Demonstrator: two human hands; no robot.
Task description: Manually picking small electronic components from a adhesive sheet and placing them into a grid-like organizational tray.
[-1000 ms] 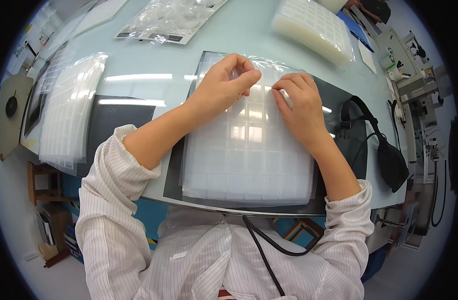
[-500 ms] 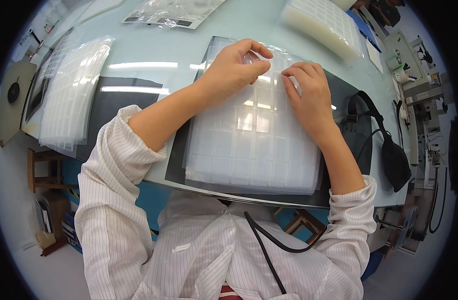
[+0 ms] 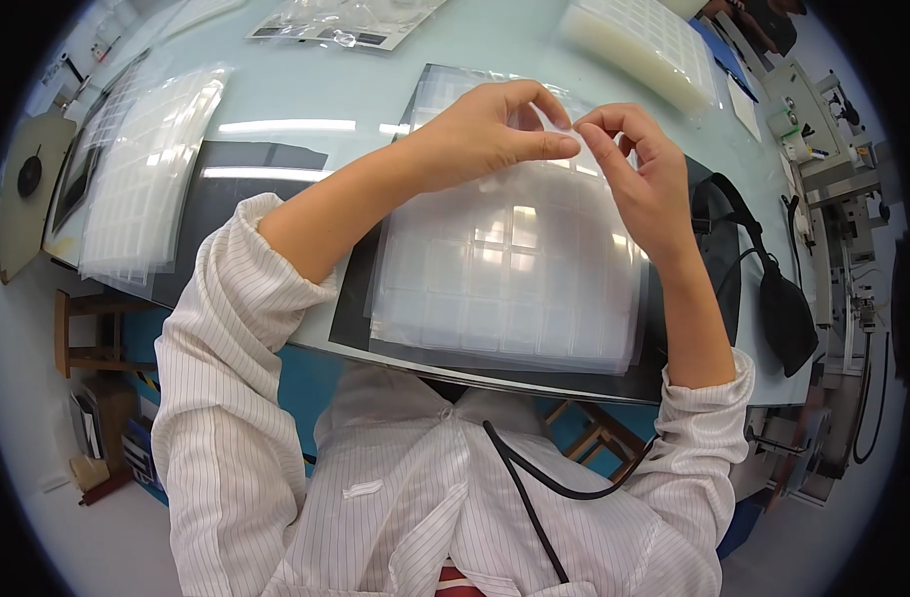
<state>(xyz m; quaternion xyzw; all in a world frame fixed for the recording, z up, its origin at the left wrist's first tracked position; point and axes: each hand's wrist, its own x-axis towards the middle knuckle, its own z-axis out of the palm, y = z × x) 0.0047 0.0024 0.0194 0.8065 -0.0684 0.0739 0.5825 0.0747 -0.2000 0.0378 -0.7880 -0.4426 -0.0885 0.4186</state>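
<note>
A stack of clear plastic pocket sheets [image 3: 505, 289], marked off in a grid of squares, lies in front of me on a dark mat. Over its far part, my left hand [image 3: 495, 129] curves with thumb and index finger apart; its other fingers are mostly hidden. Close beside it, my right hand [image 3: 644, 169] pinches at the far edge of the top sheet with thumb and index finger, and the sheet bows up a little there. The film is see-through, so its exact edge between the fingertips is hard to make out.
More clear grid sheets [image 3: 147, 179] lie on the left of the glass-topped table [image 3: 375, 90]. A thick stack of sheets [image 3: 644, 50] sits far right. A clear plastic bag [image 3: 346, 22] lies at the back. A black strapped pouch [image 3: 785, 313] hangs near the right edge.
Both hands have shifted to the right and come nearer each other. The right thumb and index finger have closed together, and the top sheet's far right part has lifted.
</note>
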